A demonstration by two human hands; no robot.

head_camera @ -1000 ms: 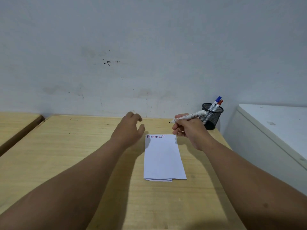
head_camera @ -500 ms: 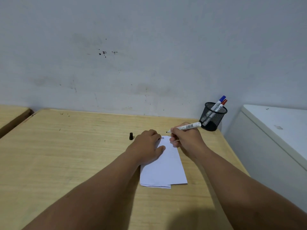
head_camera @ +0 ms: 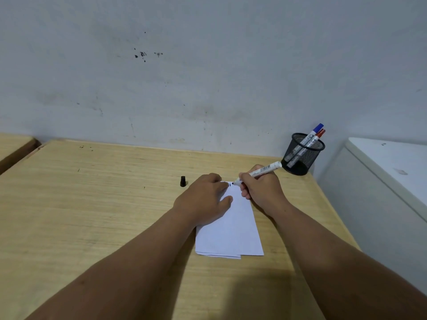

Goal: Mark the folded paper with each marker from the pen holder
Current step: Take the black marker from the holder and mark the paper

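Observation:
A folded white paper lies on the wooden table. My left hand rests flat on the paper's upper left part, pressing it down. My right hand grips an uncapped white marker, its black tip touching the paper's top edge beside short dark marks. The marker's black cap stands on the table left of my left hand. A black mesh pen holder at the table's back right corner holds a blue-capped marker and a red-capped marker.
A grey wall rises right behind the table. A white cabinet top stands to the right, beyond the table's right edge. Another wooden surface adjoins at the far left.
My left hand came down from the air onto the paper and holds it flat. The right hand lowered the marker until its tip met the paper's top edge. The cap now stands on the table.

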